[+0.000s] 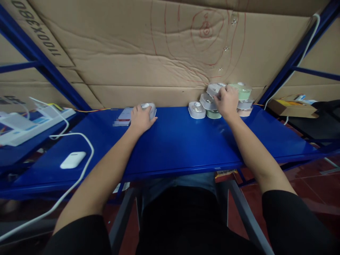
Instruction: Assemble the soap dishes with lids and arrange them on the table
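Observation:
My left hand point(142, 118) is closed around a small clear, greyish plastic case point(152, 109) with a round white label, at the back of the blue shelf. Toward the back right, my right hand point(227, 101) has its fingers bent on the upper grey case point(213, 90) of a stack. Beneath it sit another grey case point(207, 102) and a green one point(214, 114). One grey case point(197, 110) stands at the stack's left. Behind my right hand, a green case point(243, 92) tops more cases, partly hidden, with a peach one point(244, 112) at the bottom.
A phone-like flat object point(124, 116) lies left of my left hand. A white earbud case point(73, 160) and a white cable point(89, 159) are at the left. Power strips point(39, 125) lie beyond the blue frame. Cardboard point(119, 71) walls the back; an open carton point(292, 108) stands right.

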Action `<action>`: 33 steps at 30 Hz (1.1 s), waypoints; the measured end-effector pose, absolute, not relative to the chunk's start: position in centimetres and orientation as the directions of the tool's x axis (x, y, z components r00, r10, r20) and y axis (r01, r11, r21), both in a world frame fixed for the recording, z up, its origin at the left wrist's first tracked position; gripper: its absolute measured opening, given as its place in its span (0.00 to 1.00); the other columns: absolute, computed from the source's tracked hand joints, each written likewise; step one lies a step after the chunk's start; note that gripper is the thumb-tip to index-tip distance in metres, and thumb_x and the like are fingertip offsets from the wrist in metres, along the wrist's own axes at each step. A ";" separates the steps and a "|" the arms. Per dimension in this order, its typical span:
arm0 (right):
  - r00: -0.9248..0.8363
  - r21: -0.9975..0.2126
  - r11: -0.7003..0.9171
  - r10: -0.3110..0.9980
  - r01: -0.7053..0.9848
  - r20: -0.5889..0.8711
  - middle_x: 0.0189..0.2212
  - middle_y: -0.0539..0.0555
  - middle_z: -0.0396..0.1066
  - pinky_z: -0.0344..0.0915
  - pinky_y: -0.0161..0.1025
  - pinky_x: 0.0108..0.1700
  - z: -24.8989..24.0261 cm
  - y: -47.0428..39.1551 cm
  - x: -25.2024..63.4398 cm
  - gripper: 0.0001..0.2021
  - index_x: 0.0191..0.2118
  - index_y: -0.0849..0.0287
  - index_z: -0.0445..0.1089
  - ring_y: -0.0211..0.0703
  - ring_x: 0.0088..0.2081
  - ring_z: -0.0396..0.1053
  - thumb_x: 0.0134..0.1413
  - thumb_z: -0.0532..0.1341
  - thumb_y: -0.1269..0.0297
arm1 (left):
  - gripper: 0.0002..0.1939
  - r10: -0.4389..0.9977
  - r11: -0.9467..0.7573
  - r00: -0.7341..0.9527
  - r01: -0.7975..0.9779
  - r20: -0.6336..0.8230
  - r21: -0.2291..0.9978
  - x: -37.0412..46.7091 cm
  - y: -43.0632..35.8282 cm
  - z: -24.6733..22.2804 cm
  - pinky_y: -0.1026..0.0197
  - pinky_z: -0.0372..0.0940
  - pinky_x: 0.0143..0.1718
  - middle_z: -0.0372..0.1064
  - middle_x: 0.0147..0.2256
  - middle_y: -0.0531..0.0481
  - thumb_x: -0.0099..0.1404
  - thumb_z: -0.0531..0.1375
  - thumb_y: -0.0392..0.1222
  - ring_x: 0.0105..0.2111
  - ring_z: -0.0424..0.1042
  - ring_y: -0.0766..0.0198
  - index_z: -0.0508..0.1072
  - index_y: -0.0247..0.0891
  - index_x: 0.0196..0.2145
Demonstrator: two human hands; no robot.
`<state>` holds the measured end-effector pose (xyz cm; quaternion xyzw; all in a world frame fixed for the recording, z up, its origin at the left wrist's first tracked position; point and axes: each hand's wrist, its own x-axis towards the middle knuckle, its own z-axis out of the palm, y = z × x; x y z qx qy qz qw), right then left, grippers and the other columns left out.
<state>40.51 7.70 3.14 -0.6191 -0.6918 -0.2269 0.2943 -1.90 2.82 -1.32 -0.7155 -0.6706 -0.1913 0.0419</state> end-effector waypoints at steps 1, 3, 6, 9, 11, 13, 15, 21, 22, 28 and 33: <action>-0.064 -0.052 0.137 0.723 0.989 0.688 0.56 0.71 0.75 0.66 0.63 0.63 2.9 8.0 40.5 0.14 0.50 0.60 0.77 0.66 0.59 0.69 0.83 0.58 0.57 | 0.37 0.947 -0.082 0.023 0.982 0.321 0.169 -1.8 2.9 -1.4 0.22 0.57 0.74 0.63 0.74 0.21 0.78 0.63 0.59 0.74 0.61 0.16 0.71 0.38 0.76; -0.059 -0.055 0.134 0.724 0.989 0.687 0.55 0.70 0.75 0.66 0.61 0.63 2.6 8.6 40.6 0.11 0.48 0.59 0.76 0.64 0.58 0.69 0.81 0.60 0.60 | 0.34 0.949 -0.054 0.013 0.991 0.315 0.122 -1.6 2.8 -1.4 0.25 0.58 0.74 0.63 0.74 0.21 0.80 0.61 0.55 0.73 0.62 0.19 0.71 0.38 0.77; -0.049 -0.054 0.117 0.726 0.992 0.686 0.55 0.69 0.75 0.67 0.60 0.62 2.4 9.0 40.7 0.07 0.48 0.59 0.76 0.64 0.59 0.71 0.79 0.62 0.63 | 0.32 0.951 -0.039 0.002 0.993 0.309 0.114 -1.4 2.6 -1.2 0.25 0.62 0.72 0.64 0.73 0.23 0.81 0.60 0.54 0.73 0.61 0.20 0.71 0.41 0.77; -0.042 -0.064 0.121 0.713 0.991 0.700 0.54 0.68 0.75 0.68 0.61 0.63 2.3 8.8 40.7 0.07 0.46 0.58 0.76 0.66 0.59 0.72 0.78 0.63 0.62 | 0.32 0.954 -0.043 -0.002 0.989 0.300 0.144 -1.2 2.5 -1.1 0.24 0.64 0.70 0.64 0.72 0.24 0.81 0.61 0.55 0.74 0.61 0.20 0.72 0.43 0.76; -0.060 -0.065 0.152 0.693 0.986 0.719 0.52 0.66 0.75 0.69 0.62 0.63 2.2 8.4 40.5 0.09 0.45 0.57 0.75 0.66 0.58 0.73 0.79 0.62 0.58 | 0.31 0.953 -0.068 0.016 0.984 0.303 0.162 -1.1 2.4 -1.0 0.24 0.65 0.70 0.64 0.71 0.24 0.81 0.63 0.55 0.73 0.62 0.21 0.73 0.41 0.75; -0.106 -0.054 0.219 0.658 0.974 0.745 0.49 0.64 0.75 0.70 0.62 0.63 2.0 7.7 39.9 0.12 0.44 0.56 0.75 0.65 0.57 0.74 0.80 0.60 0.55 | 0.29 0.947 -0.115 0.052 0.976 0.317 0.184 -0.9 2.3 -1.1 0.25 0.66 0.70 0.65 0.70 0.26 0.79 0.65 0.54 0.72 0.63 0.23 0.75 0.41 0.72; -0.176 -0.047 0.329 0.615 0.943 0.768 0.46 0.62 0.75 0.71 0.61 0.62 1.6 6.6 38.6 0.15 0.43 0.54 0.75 0.63 0.54 0.75 0.81 0.58 0.53 | 0.27 0.936 -0.180 0.101 0.960 0.337 0.213 -0.7 2.3 -1.2 0.28 0.66 0.70 0.66 0.68 0.29 0.77 0.68 0.53 0.70 0.65 0.26 0.77 0.42 0.68; -0.475 -0.096 0.694 0.580 0.713 0.662 0.46 0.63 0.78 0.74 0.57 0.58 -0.2 3.2 33.4 0.16 0.48 0.55 0.77 0.61 0.50 0.76 0.77 0.61 0.48 | 0.22 0.834 -0.517 0.392 0.801 0.388 0.303 0.1 2.0 -1.6 0.33 0.64 0.75 0.71 0.62 0.38 0.69 0.72 0.51 0.67 0.69 0.36 0.78 0.44 0.57; -0.516 -0.111 0.728 0.577 0.677 0.633 0.49 0.64 0.78 0.75 0.58 0.59 -0.5 2.8 32.7 0.17 0.51 0.56 0.77 0.63 0.52 0.76 0.76 0.63 0.47 | 0.23 0.816 -0.549 0.415 0.774 0.402 0.317 0.4 1.8 -1.8 0.34 0.64 0.76 0.71 0.62 0.38 0.67 0.72 0.52 0.68 0.69 0.37 0.78 0.44 0.57; -0.606 -0.169 0.781 0.583 0.601 0.541 0.64 0.70 0.75 0.73 0.68 0.70 -2.3 2.5 31.2 0.27 0.65 0.58 0.75 0.72 0.65 0.74 0.68 0.70 0.48 | 0.61 0.903 -0.378 0.203 0.796 0.380 0.473 2.3 1.2 -3.3 0.28 0.63 0.77 0.67 0.73 0.25 0.56 0.80 0.66 0.75 0.66 0.25 0.62 0.36 0.76; -0.639 -0.193 0.794 0.585 0.576 0.500 0.80 0.75 0.60 0.62 0.76 0.81 -2.6 3.3 31.9 0.52 0.79 0.60 0.66 0.80 0.80 0.61 0.59 0.78 0.34 | 0.68 0.927 -0.372 0.314 0.705 0.205 0.603 2.3 1.6 -3.8 0.30 0.68 0.73 0.72 0.72 0.23 0.53 0.80 0.66 0.73 0.74 0.25 0.56 0.36 0.80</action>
